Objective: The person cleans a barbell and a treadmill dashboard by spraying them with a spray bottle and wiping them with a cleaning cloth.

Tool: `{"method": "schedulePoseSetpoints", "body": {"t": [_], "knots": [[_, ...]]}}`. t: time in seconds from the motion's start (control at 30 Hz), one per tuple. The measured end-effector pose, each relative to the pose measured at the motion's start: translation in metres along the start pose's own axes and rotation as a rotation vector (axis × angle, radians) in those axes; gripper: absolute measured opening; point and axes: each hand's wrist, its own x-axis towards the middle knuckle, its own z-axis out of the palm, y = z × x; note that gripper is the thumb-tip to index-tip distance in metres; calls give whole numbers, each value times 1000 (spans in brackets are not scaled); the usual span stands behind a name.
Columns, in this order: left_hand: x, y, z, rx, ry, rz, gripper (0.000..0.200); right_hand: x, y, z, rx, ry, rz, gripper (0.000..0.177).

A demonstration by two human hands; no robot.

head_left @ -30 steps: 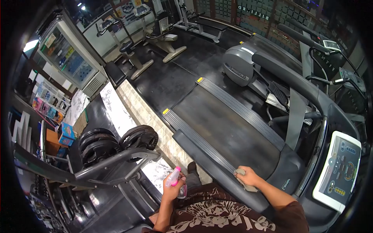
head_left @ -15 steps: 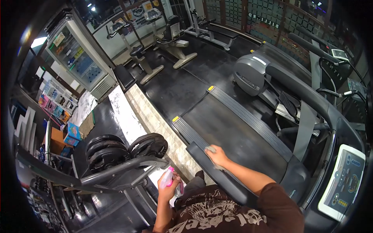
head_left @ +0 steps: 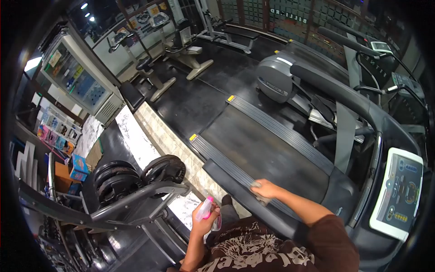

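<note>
My left hand [head_left: 202, 221] is closed around a clear spray bottle with a pink nozzle [head_left: 206, 209], held upright in front of my body. My right hand [head_left: 267, 189] presses a greyish cloth [head_left: 261, 197] against the padded black handrail [head_left: 235, 182] of a treadmill. Its fingers are wrapped over the cloth, partly hiding it. Beyond the rail lies the treadmill's dark belt [head_left: 267, 145], and the white-framed console [head_left: 376, 217] is to the right.
Weight plates [head_left: 117, 181] hang on a rack at left, its metal bar [head_left: 136, 199] close to my left hand. An elliptical machine [head_left: 276, 79] stands beyond the treadmill. Exercise bikes [head_left: 147, 68] and a glass-door fridge [head_left: 79, 79] are farther back.
My right hand has slid with the cloth along the handrail, toward the console. My left hand still holds the spray bottle. The view has shifted slightly right.
</note>
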Motion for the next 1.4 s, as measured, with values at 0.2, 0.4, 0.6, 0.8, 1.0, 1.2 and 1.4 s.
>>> {"method": "schedulePoseSetpoints", "body": {"t": [0.2,0.4,0.6,0.8,1.0,1.2,1.4], "knots": [[-35,-23,43,-29,-87,-55,20,-193,93,-40,-101,-52,226,42],[-62,-24,56,-13,-99,-109,19,-260,104,-54,33,-2,298,35],[-73,-28,34,-86,32,-143,18,-185,75,-28,91,101,89,27],[-58,-42,-2,-165,187,-207,18,-49,34,7,149,181,-114,28],[-19,-16,-23,-85,180,-142,18,105,-46,39,291,339,-194,40],[-13,17,-19,-73,200,-76,19,166,-112,28,198,205,-267,45],[-55,-11,5,-77,215,-162,21,97,-46,15,86,113,-240,46]]}}
